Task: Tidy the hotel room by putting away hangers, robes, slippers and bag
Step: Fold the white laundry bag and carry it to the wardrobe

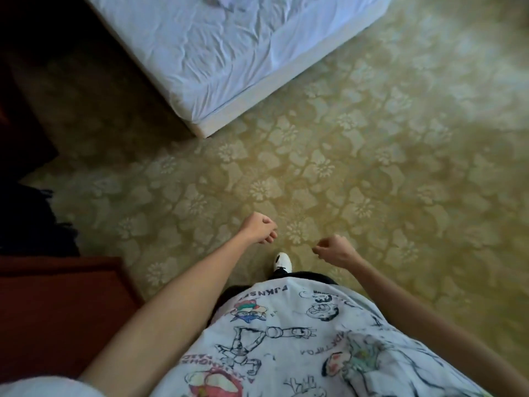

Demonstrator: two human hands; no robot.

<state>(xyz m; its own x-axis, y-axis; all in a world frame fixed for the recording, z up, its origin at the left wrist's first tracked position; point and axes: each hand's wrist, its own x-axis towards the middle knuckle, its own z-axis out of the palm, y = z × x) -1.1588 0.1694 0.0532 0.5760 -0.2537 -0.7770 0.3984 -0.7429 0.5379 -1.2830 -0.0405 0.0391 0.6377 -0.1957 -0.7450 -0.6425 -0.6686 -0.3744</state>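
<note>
**Hotel room [286,156]: both hands free, nothing carried**

The left hand [259,230] hangs in front of the body with its fingers loosely curled toward the palm and holds nothing. The right hand [333,250] is just beside it, a little lower, in the same relaxed curl and also empty. The two hands are apart and touch nothing. Both forearms are bare and reach forward over a white T-shirt [286,339] printed with cartoon drawings. Between the hands, lower down, the toe of a white shoe [282,262] stands on the carpet [372,181], which is yellow-green with a pale flower pattern.

Well ahead of the hands, the corner of a bed [229,53] points toward the person; its white sheet is wrinkled. At the bed's far edge lies a small blurred greyish shape [220,1]; what it is cannot be told. On the left, a red-brown piece of furniture [57,310] sits near the left arm, and above it a dark fringed fabric [28,216] lies in shadow, too dim to identify.
</note>
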